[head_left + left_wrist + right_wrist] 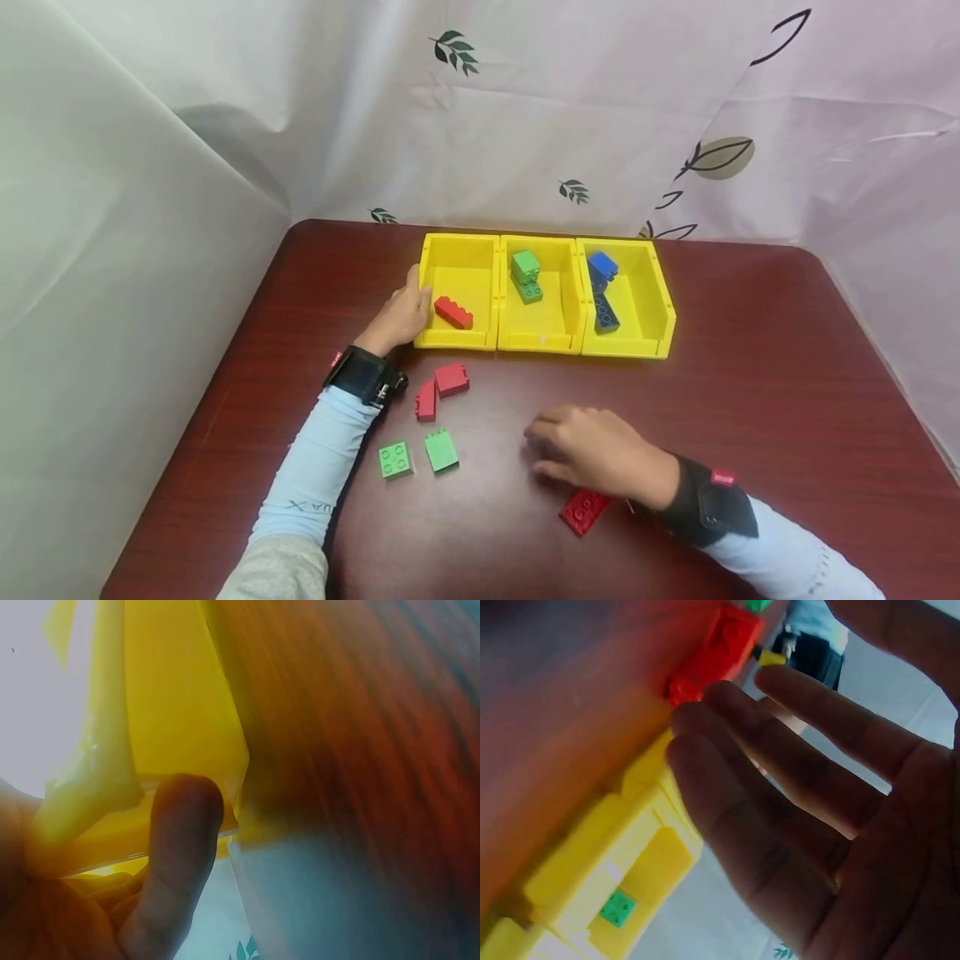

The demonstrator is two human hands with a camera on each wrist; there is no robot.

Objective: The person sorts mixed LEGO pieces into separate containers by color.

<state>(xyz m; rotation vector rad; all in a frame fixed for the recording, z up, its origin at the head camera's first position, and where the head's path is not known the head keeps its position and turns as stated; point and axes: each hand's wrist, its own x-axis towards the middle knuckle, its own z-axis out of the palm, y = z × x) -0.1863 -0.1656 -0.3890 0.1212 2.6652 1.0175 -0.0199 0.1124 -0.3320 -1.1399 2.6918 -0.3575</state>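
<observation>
My left hand point(401, 317) grips the left side wall of the leftmost yellow bin point(461, 258); in the left wrist view the thumb point(186, 847) lies against the yellow plastic. One red brick point(453, 312) sits inside that bin. Over the table my right hand point(596, 450) is held with nothing in it, its fingers point(802, 765) loosely extended in the right wrist view. Partly hidden beneath its wrist lies a dark red brick point(581, 512). Two red bricks point(452, 379) rest in front of the left bin, and two green bricks point(442, 450) lie nearer to me.
Side by side with the left bin stand a middle bin point(558, 292) holding green bricks point(527, 271) and a right bin point(645, 292) holding blue bricks point(603, 310). The dark wooden table point(787, 358) backs onto a white patterned cloth point(510, 125).
</observation>
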